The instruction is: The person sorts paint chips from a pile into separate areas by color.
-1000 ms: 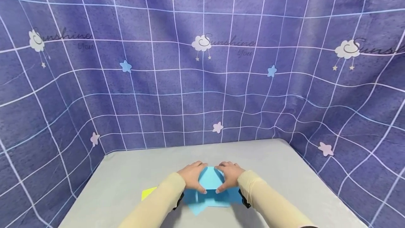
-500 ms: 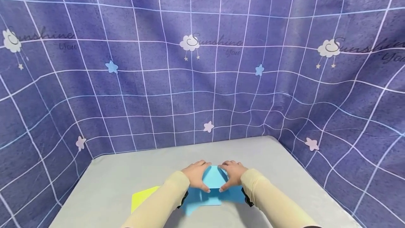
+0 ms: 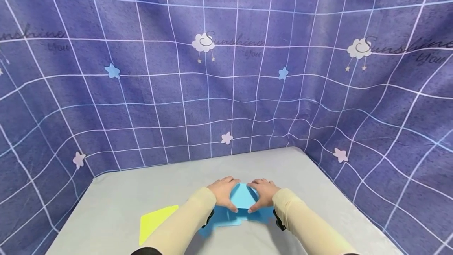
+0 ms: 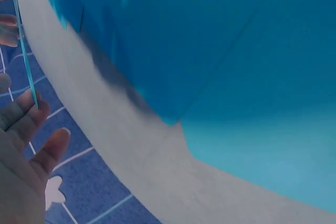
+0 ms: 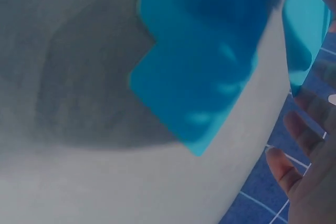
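**Two-Handed Hold on a Raised Blue Sheet (image 3: pixel 244 196)**

At the lower centre of the head view, a left hand (image 3: pixel 222 193) and a right hand (image 3: pixel 266 193) grip the raised blue sheet by its sides, thumbs on the near side, fingers at the far corners, the gap between the hands narrow. The undersides of that grip are hidden from above, and the wrist views catch the sheet only in part, as a thin sliver at the left edge of one and a panel at the upper right of the other. Just below, blue pieces (image 3: pixel 226 219) lie on the grey table (image 3: pixel 124 192), partly covered; their number cannot be made out. Dark wristbands (image 3: pixel 279 221) show beneath cream sleeves (image 3: pixel 308 219), which run toward the bottom of the frame. At lower left, a yellow sheet (image 3: pixel 155 220) passes partly behind the left sleeve. A blue-violet curtain (image 3: pixel 166 89) with clouds (image 3: pixel 203 43) and stars (image 3: pixel 112 71) fills the upper frame, its lettering (image 3: pixel 35 34) cut off at the left edge. Compared with one second ago, the grip is alike, the curtain's prints sit farther left, and far more of the yellow sheet shows.
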{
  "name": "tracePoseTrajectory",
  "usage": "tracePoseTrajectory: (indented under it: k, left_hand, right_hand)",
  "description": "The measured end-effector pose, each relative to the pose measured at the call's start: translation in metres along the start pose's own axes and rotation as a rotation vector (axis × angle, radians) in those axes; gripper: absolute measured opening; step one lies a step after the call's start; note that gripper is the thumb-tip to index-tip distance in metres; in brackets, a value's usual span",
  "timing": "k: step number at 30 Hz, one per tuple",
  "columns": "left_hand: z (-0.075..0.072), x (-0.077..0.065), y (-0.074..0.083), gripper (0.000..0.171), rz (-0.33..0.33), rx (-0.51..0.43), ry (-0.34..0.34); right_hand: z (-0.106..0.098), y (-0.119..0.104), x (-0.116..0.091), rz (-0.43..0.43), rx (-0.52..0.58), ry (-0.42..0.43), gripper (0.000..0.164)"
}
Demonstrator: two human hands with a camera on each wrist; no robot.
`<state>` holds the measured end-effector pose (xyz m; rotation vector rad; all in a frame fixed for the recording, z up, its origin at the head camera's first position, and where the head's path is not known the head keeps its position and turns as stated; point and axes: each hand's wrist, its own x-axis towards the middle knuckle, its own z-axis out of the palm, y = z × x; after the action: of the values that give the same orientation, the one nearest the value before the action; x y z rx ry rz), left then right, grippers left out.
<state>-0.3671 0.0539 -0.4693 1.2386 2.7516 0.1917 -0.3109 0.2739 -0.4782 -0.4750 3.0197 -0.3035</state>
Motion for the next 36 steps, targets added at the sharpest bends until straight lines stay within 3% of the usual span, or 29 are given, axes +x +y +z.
tracePoseTrajectory:
  k: [16, 27, 36]
  left_hand:
    - [0.023, 0.022, 0.013, 0.105, -0.006, -0.003, -0.036]
    - [0.034, 0.025, 0.025, 0.102, -0.005, 0.007, -0.084]
    - [0.034, 0.023, 0.027, 0.090, -0.001, 0.023, -0.091]
  right_hand:
    - [0.012, 0.018, -0.014, 0.076, -0.013, -0.025, 0.092]
    - [0.032, 0.032, -0.017, 0.080, -0.035, -0.029, 0.095]
    - [0.035, 0.035, -0.018, 0.084, -0.044, -0.045, 0.094]
